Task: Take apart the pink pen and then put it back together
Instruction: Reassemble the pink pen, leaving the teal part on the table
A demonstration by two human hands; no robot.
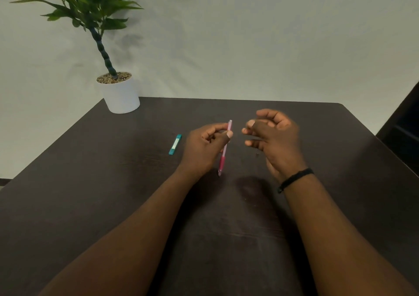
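Far left, a white pot (121,96) is sitting on the back corner of the dark table (90,182), holding pebbles and a leafy plant (90,12). Next along, a small teal case (175,144) is lying flat on the table, closed as far as I can tell, so no idea what's inside.

Then the left hand (204,148) is pinching the pink pen (224,150) between thumb and fingertips, gripping the pale upper barrel. The pen is running steeply, upper end pointing away toward the wall, darker rubber grip and tip hanging down toward the table. Can't tell whether the tip is actually touching the surface.

Just to the right, the right hand (274,137) is hovering with loosely curled fingers and nothing I can see in it (it's a bit blurry). It's level with the pen's upper end and just beside it, so I'm guessing that's the end it'll be working on while the left keeps the barrel steady. The pen looks whole so far.
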